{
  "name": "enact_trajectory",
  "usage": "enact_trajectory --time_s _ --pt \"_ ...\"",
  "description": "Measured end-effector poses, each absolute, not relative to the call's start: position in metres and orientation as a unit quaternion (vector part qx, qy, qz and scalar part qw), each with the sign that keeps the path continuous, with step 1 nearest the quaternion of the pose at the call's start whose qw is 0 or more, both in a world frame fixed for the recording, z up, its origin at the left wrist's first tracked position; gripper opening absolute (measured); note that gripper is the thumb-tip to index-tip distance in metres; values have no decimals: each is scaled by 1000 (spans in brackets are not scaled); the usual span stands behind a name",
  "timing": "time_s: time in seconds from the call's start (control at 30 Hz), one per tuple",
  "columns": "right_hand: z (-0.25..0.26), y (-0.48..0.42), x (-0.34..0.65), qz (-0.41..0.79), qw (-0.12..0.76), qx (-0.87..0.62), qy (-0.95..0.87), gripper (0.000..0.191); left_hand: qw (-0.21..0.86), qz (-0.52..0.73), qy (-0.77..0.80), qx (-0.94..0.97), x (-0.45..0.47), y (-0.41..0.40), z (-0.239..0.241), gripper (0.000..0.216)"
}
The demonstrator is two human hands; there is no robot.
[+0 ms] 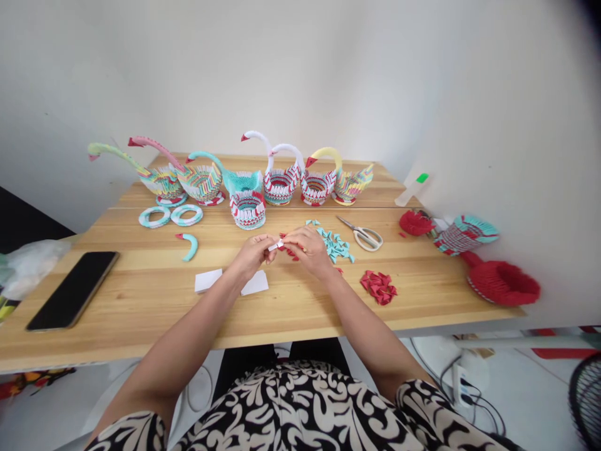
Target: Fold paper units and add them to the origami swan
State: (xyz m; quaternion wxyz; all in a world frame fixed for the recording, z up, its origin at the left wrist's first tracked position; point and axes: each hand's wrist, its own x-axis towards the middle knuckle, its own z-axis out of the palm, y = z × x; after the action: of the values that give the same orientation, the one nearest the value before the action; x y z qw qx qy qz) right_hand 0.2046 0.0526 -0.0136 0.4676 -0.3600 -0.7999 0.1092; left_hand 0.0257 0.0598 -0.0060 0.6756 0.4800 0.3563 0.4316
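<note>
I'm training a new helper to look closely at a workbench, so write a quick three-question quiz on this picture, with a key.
1. What is between the fingertips of the left hand and right hand? A) phone; B) white paper piece; C) fan.
2. True or false: the scissors lie to the right of the turquoise pieces.
3. How many striped rings lie flat on the left?

Key: 1. B; 2. true; 3. two.

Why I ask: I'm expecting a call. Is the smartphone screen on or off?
Off, it seems: the smartphone screen is black, with nothing lit.
</note>
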Motion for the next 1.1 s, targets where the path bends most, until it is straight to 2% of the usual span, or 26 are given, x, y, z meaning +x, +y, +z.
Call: enact_trajectory --time_s 0.2,0.6,0.87,1.1 --pt "-16 56 211 110 428 -345 -828 21 671 399 372 503 27 58 -8 35" --pt "-21 60 211 127 403 -367 -829 23 581 384 418 583 27 57 -7 39" --pt "-20 56 207 240 421 -447 -752 17 423 392 413 705 26 56 -8 32" --pt "-19 54 203 348 452 -453 -685 15 526 402 409 628 28 60 -10 34"
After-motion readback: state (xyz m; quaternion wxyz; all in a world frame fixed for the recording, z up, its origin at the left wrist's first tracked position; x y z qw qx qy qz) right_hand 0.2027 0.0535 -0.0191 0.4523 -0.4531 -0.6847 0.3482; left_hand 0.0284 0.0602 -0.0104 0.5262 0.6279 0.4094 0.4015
